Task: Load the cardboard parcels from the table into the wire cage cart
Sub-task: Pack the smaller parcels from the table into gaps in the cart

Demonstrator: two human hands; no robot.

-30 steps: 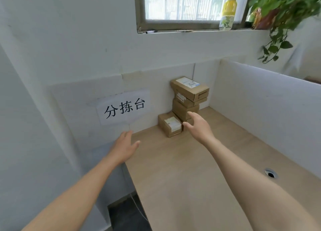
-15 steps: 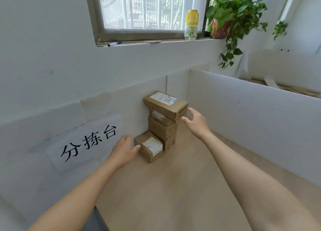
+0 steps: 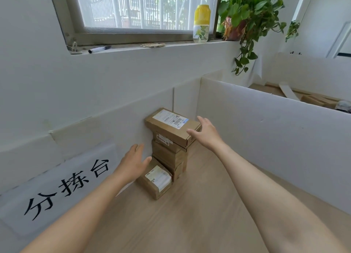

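Parcel stack (image 3: 169,154): I see it in the far corner of the table (image 3: 199,214), against the white partition (image 3: 266,138).
Top parcel (image 3: 171,126): label up, overhanging the stack.
Small parcel (image 3: 156,180): on the table, touching the foot of the stack.
Right hand (image 3: 207,133): fingers spread, at the top parcel's right end; I cannot tell whether they touch.
Left hand (image 3: 133,164): fingers together, thumb apart, holding nothing.

A stack of boxes (image 3: 171,155), brown cardboard, stands between the hands. The top box (image 3: 171,128), flat with a white label, is just beside the right hand (image 3: 207,133). A small box (image 3: 155,179) lies just beside the left hand (image 3: 133,165).
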